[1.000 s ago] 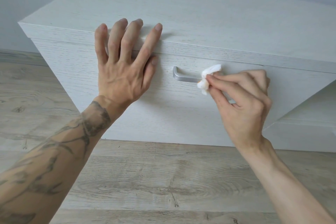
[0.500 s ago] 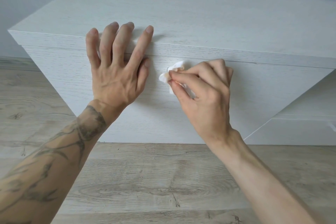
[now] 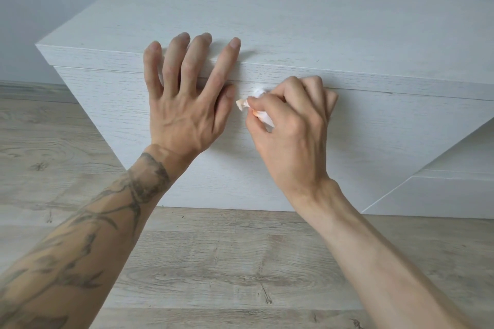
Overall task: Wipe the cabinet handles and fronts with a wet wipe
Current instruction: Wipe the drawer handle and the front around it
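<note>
Right hand [image 3: 291, 128] has slid left along the drawer front [image 3: 387, 136] since a second ago; the handle, exposed then, is now hidden beneath it. It pinches one crumpled white wipe [image 3: 243, 105] against the front, just beside the left thumb. Left hand [image 3: 184, 104] unmoved: fingers spread flat over the top front edge of the one cabinet [image 3: 294, 21], holding nothing. Wood-look floor [image 3: 213, 262] below.
</note>
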Motion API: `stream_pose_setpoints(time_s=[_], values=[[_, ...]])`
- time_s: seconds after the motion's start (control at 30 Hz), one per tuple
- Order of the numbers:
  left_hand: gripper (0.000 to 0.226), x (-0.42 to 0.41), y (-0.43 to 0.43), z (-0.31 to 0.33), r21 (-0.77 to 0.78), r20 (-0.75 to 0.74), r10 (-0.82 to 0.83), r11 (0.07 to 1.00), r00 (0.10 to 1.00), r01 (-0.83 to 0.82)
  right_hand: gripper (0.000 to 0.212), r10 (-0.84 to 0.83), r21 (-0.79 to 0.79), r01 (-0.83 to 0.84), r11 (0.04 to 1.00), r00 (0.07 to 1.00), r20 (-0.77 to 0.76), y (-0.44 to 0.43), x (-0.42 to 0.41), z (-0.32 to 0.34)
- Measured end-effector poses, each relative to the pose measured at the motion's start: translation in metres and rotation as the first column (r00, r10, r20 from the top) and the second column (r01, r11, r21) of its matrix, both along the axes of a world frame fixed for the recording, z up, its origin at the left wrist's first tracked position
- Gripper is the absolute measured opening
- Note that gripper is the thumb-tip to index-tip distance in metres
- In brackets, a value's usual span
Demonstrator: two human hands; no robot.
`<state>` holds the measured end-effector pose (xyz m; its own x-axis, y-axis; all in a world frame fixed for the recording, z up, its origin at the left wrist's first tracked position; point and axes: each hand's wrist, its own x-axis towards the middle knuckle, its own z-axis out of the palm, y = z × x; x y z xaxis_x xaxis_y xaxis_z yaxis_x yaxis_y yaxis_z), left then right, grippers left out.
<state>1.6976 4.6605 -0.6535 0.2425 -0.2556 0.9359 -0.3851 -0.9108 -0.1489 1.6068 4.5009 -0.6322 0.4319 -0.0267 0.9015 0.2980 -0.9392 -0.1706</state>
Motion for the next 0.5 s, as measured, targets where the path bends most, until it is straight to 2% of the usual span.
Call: stream_pose_setpoints(time_s=[0.2, 0.33, 0.5], values=[[0.049, 0.002, 0.000, -0.002, -0.002, 0.006, 0.010, 1.000, 1.000, -0.010, 0.012, -0.005, 0.029, 0.004, 1.000, 1.000, 0.020, 0.000, -0.005, -0.001], [0.050, 0.004, 0.000, -0.002, 0.004, 0.025, 0.006, 1.000, 1.000, -0.006, 0.011, -0.031, 0.010, 0.031, 0.999, 0.999, -0.019, 0.003, 0.000, 0.004], [0.050, 0.004, 0.001, -0.003, -0.003, 0.018, 0.001, 1.000, 1.000, -0.001, 0.010, 0.008, 0.023, -0.009, 1.000, 1.000, 0.025, -0.009, -0.013, -0.006]])
